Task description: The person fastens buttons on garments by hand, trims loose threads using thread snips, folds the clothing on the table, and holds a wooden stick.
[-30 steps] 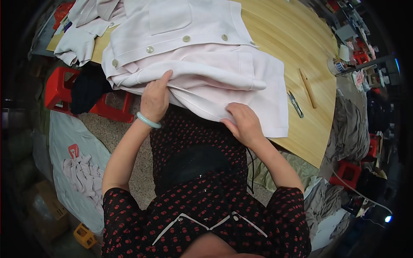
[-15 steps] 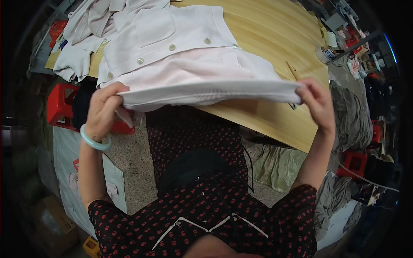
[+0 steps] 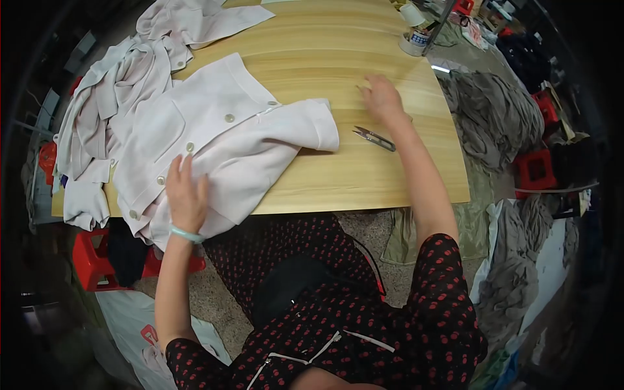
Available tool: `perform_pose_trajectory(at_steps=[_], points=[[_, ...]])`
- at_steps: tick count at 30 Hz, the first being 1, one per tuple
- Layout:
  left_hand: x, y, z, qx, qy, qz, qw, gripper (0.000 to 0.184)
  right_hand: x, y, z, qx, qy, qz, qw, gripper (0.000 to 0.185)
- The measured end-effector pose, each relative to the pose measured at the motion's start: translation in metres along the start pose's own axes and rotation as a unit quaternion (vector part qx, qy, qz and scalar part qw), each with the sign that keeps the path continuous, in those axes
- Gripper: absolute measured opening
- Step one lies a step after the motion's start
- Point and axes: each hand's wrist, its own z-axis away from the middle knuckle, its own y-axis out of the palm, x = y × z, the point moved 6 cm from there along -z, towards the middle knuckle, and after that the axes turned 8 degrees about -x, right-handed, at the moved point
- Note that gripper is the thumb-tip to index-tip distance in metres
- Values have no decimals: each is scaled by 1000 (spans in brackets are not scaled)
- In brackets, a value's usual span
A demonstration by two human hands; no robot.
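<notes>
A pale pink buttoned cardigan lies spread over the left of the table, one sleeve pointing right. My left hand rests on its lower front near the buttons, fingers stretched and apart. On the right, my right hand is over the tabletop, its fingers partly hidden and blurred. A slim yellowish tool shows in part around that hand, so whether the fingers grip it is unclear. Just below the hand, a pair of thread snips lies on the wood.
More pale knit garments are heaped at the left of the wooden table. A tin can stands at the far right corner. Red stools sit under the left side; grey cloth is piled beyond the right edge.
Both hands have let go of the stretched hem, and the cardigan now lies on the table. My left hand has come down onto it; my right hand has moved away to the tools.
</notes>
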Motion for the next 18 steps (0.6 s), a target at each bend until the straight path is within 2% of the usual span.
perform_pose_trajectory(at_steps=[3, 6, 7, 9, 10, 11, 12, 15, 18], points=[[-56, 35, -22, 23, 83, 11, 996, 50, -49, 7, 14, 99, 98, 104, 985, 30], [-68, 94, -11, 143, 61, -15, 988, 57, -60, 17, 31, 124, 74, 131, 981, 31], [-67, 102, -9, 163, 49, -43, 985, 62, -63, 11, 32, 105, 122, 28, 987, 27], [-63, 102, -7, 169, 37, -26, 985, 62, -71, -5, 37, 56, 212, -175, 960, 21], [-62, 101, -5, 173, 31, -14, 984, 62, -69, -21, 42, 9, 274, -378, 884, 20], [-60, 103, -4, 181, 30, -21, 983, 63, -67, -40, 47, -43, 313, -562, 765, 19], [-59, 104, -4, 176, 30, -19, 984, 63, -66, -60, 53, -95, 331, -717, 606, 19], [-55, 105, -3, 169, 34, -14, 985, 62, -77, -119, 89, -198, 370, -762, 493, 16], [-53, 108, -1, 159, 35, -1, 987, 62, -124, -155, 148, -290, 390, -733, 476, 11]])
